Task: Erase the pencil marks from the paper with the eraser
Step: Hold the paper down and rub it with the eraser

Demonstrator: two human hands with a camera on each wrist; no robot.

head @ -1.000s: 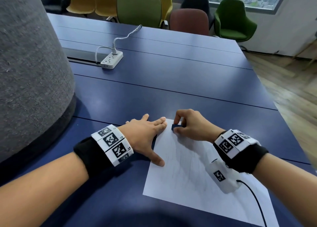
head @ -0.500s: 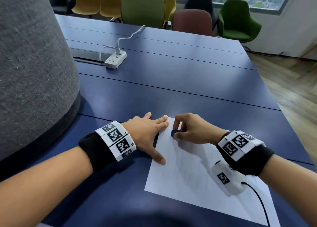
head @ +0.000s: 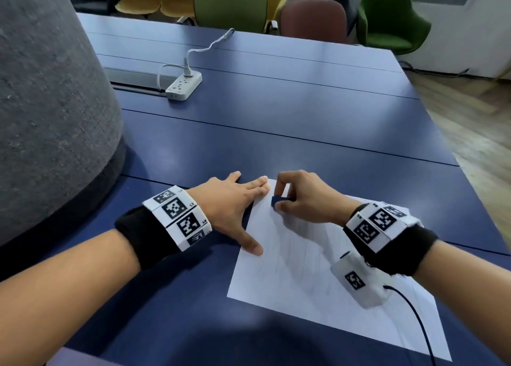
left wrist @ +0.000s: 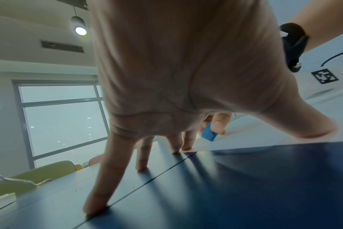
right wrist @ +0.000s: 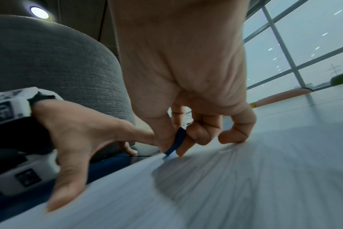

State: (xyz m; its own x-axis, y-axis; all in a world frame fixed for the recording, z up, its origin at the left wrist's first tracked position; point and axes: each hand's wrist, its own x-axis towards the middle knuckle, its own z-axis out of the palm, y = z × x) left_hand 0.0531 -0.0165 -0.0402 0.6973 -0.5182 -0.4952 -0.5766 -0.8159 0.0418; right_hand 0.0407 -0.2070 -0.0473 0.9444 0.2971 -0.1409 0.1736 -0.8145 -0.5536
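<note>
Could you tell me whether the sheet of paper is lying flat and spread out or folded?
Spread flat: the paper lies unfolded on the table, the left hand pressing its edge.

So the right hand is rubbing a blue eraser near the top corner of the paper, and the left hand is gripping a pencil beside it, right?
Not quite: the left hand holds no pencil. The head view shows it spread flat, steadying the paper. The rest stands: the right hand pinches the blue eraser near the top corner.
</note>
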